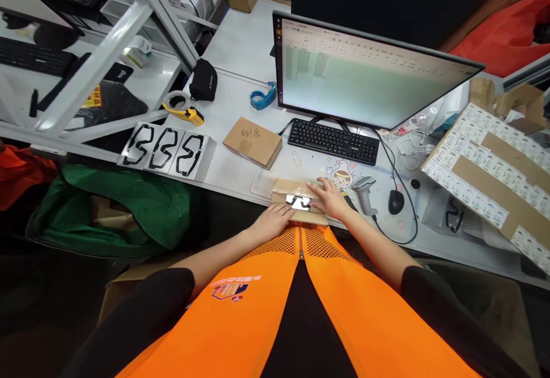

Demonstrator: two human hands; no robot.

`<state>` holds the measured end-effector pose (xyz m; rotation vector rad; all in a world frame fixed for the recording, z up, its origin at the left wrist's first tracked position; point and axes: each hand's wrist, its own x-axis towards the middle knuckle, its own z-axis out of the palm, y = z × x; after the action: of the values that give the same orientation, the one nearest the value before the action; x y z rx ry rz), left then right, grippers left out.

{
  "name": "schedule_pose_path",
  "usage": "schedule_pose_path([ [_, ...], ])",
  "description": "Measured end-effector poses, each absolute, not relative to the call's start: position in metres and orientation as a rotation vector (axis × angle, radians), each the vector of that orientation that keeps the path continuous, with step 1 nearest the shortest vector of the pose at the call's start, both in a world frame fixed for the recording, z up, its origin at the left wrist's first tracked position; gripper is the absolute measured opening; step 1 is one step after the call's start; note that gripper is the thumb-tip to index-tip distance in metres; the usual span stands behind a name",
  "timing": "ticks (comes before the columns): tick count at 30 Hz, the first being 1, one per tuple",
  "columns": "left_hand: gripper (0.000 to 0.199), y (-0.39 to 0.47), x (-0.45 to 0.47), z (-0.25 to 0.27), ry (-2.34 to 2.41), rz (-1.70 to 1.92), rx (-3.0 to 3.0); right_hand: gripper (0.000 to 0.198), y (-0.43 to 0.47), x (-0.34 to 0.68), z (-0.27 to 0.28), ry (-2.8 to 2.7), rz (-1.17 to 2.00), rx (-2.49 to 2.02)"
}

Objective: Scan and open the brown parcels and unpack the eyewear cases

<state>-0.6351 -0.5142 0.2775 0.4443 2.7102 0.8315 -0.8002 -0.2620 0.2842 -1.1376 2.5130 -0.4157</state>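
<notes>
A small brown cardboard box (278,199) lies with its flaps open at the table's front edge, close against my orange vest. Inside it shows a white box with a black pattern (296,202). My left hand (271,221) is closed on the cardboard box's near left side, fingertips beside the white box. At the right side, my right hand (332,197) holds the cardboard box with bent fingers, some over the far flap and the thumb near the white box. The undersides of both hands are hidden.
A closed brown box with handwriting (252,141) sits farther back. White boxes with black patterns (165,150) stand at the left edge. Around me are a keyboard (333,141), monitor (369,74), scanner (365,196), mouse (396,201), blue tape dispenser (263,97) and label-covered cardboard (494,177).
</notes>
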Motion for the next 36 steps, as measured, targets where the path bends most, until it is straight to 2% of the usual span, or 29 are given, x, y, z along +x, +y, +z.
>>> schedule_pose_path([
  [3, 0.065, -0.523, -0.618, 0.263, 2.633, 0.992, 0.473, 0.050, -0.261, -0.804, 0.284, 2.545, -0.505, -1.091],
  [5, 0.069, -0.528, -0.613, 0.259, 2.574, 1.066, 0.509, 0.048, -0.264, -0.814, 0.284, 2.557, -0.619, -0.954],
  [8, 0.067, -0.535, -0.623, 0.262, 2.502, 1.082, 0.574, 0.047, -0.277, -0.836, 0.283, 2.605, -0.650, -0.635],
  [11, 0.063, -0.542, -0.654, 0.273, 2.474, 0.914, 0.667, 0.046, -0.301, -0.852, 0.278, 2.717, -0.561, -0.500],
  [13, 0.056, -0.545, -0.680, 0.281, 2.508, 0.708, 0.754, 0.048, -0.314, -0.850, 0.276, 2.826, -0.505, -0.653],
  [15, 0.041, -0.549, -0.701, 0.287, 2.551, 0.511, 0.839, 0.050, -0.319, -0.839, 0.276, 2.811, -0.445, -1.024],
  [17, 0.029, -0.553, -0.716, 0.290, 2.560, 0.382, 0.896, 0.044, -0.311, -0.825, 0.277, 2.617, -0.373, -1.441],
  [19, 0.032, -0.556, -0.723, 0.293, 2.578, 0.317, 0.935, 0.033, -0.293, -0.814, 0.278, 2.427, -0.287, -1.715],
  [21, 0.031, -0.560, -0.725, 0.296, 2.645, 0.263, 0.989, 0.031, -0.273, -0.808, 0.280, 2.382, -0.203, -1.809],
  [25, 0.022, -0.581, -0.719, 0.304, 2.824, 0.245, 0.972, 0.050, -0.246, -0.807, 0.281, 2.444, -0.101, -1.765],
  [28, 0.025, -0.608, -0.712, 0.300, 2.948, 0.478, 0.727, 0.054, -0.236, -0.814, 0.282, 2.501, -0.180, -1.662],
  [30, 0.020, -0.623, -0.707, 0.289, 2.997, 0.783, 0.473, 0.040, -0.228, -0.821, 0.281, 2.528, -0.376, -1.533],
  [32, 0.007, -0.629, -0.703, 0.274, 2.970, 1.185, 0.105, 0.016, -0.222, -0.827, 0.277, 2.558, -0.709, -1.274],
  [33, 0.006, -0.627, -0.701, 0.266, 2.907, 1.381, -0.107, 0.012, -0.221, -0.827, 0.272, 2.555, -0.912, -1.089],
  [36, 0.028, -0.611, -0.698, 0.243, 2.648, 1.684, -0.674, 0.033, -0.234, -0.818, 0.253, 2.484, -1.402, -0.451],
])
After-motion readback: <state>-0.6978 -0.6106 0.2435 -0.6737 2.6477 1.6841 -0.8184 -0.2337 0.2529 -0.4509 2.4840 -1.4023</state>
